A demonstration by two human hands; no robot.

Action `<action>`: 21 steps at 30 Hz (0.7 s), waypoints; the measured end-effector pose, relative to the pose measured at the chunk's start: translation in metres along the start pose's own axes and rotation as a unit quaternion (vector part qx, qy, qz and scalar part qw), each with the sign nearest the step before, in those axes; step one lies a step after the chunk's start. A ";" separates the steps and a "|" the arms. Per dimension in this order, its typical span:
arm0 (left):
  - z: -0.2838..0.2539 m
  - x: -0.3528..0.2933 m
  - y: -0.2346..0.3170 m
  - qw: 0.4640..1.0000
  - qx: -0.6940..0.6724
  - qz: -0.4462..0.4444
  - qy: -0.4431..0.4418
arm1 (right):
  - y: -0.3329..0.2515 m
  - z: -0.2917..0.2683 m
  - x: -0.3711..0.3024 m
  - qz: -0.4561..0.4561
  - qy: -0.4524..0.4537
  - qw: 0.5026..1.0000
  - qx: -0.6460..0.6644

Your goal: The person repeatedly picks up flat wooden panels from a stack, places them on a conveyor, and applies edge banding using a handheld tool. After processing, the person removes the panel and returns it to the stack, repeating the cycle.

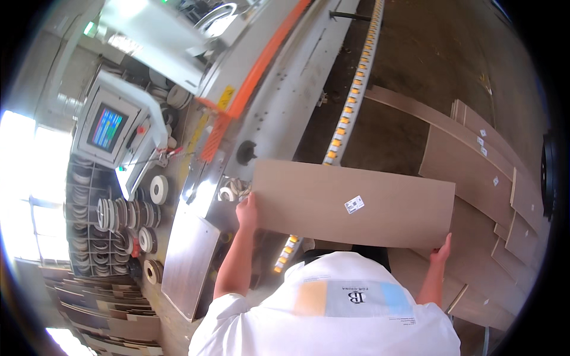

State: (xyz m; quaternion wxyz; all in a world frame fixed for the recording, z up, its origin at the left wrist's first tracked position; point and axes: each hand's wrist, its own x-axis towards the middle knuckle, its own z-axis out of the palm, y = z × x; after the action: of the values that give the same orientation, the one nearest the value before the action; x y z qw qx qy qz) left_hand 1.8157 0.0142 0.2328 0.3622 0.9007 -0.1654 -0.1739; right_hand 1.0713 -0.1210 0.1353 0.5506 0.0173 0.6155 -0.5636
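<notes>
Brown panel [323, 200], long and flat with a white label [354, 204] near its middle, was held in front of the person's white shirt [332, 317], hiding part of a rail with yellow rollers [347, 113]. The left hand [247, 211] was clamped on its left edge — the right hand [441, 249] gripped it at the lower right corner, some fingers out of sight. To the right, stacked boards [463, 166] lay overlapping. On the left stood a pale machine with an orange guard [267, 56], and beyond it a control box [108, 126] with a lit screen — pale rolls [113, 215] crowded just below
</notes>
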 end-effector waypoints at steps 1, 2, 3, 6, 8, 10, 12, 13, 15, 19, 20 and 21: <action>-0.020 0.010 -0.023 0.999 0.040 0.011 0.015 | 0.022 -0.004 -0.016 0.009 -0.038 0.999 -0.006; -0.038 0.020 -0.031 0.992 0.126 0.013 0.012 | 0.048 -0.020 -0.027 0.013 -0.069 0.997 -0.016; -0.056 0.027 -0.041 0.992 0.122 0.020 0.006 | 0.067 -0.033 -0.037 0.022 -0.101 0.994 -0.030; -0.109 0.061 -0.067 0.979 0.163 0.106 0.062 | 0.137 -0.024 -0.118 0.039 -0.061 0.997 -0.037; -0.136 0.090 -0.099 0.956 0.146 0.216 0.133 | 0.165 -0.021 -0.178 0.044 -0.057 0.996 -0.049; -0.158 0.110 -0.114 0.946 0.104 0.263 0.160 | 0.186 -0.030 -0.227 0.054 -0.053 0.995 -0.059; -0.180 0.140 -0.106 0.937 0.057 0.299 0.169 | 0.205 -0.017 -0.277 0.047 -0.098 0.992 -0.057; -0.190 0.156 -0.106 0.946 0.035 0.277 0.163 | 0.211 -0.020 -0.298 0.044 -0.114 0.991 -0.057; -0.209 0.194 -0.107 0.962 -0.011 0.231 0.147 | 0.219 -0.024 -0.321 0.067 -0.048 0.986 -0.143; -0.243 0.296 -0.109 0.966 -0.013 0.201 0.165 | 0.226 -0.050 -0.321 0.076 -0.038 0.952 -0.292; -0.251 0.321 -0.107 0.968 0.011 0.187 0.169 | 0.223 -0.043 -0.322 0.092 -0.064 0.942 -0.315; -0.254 0.345 -0.105 0.970 0.035 0.173 0.170 | 0.214 -0.040 -0.325 0.107 -0.085 0.932 -0.337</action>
State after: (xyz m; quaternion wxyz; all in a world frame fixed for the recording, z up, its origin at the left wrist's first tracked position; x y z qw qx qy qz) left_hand 2.2489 0.0906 0.2639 0.3783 0.8867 -0.2604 0.0529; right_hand 1.3101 0.1810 0.2079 0.6313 -0.1515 0.7147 -0.2603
